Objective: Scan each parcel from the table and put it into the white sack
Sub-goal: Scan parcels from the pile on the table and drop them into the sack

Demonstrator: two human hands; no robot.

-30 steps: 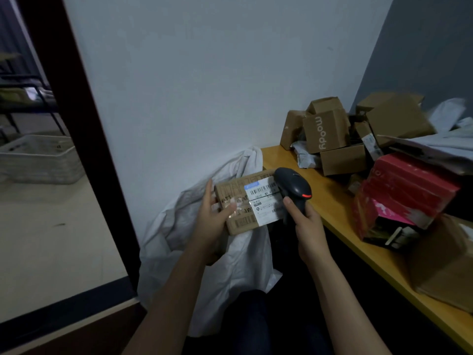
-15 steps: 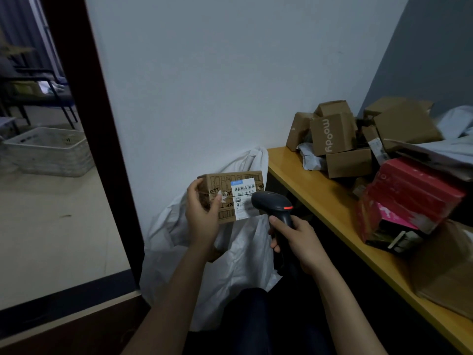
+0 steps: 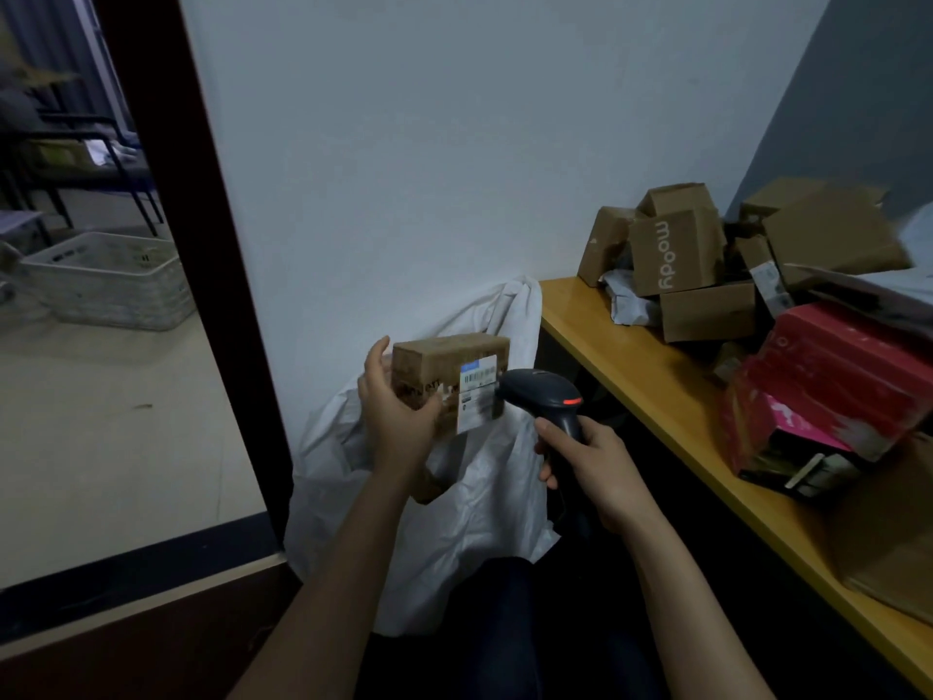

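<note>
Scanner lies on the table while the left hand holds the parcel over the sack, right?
No: the right hand grips the scanner, aimed at the parcel, off the table, as the head view shows. The left hand does hold the parcel over the sack.

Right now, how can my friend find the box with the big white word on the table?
Look at the yellow table along the right wall. At its far end, among the brown boxes, the moody box stands on a plain box. Only it has white letters, moody, running down its front.
</note>
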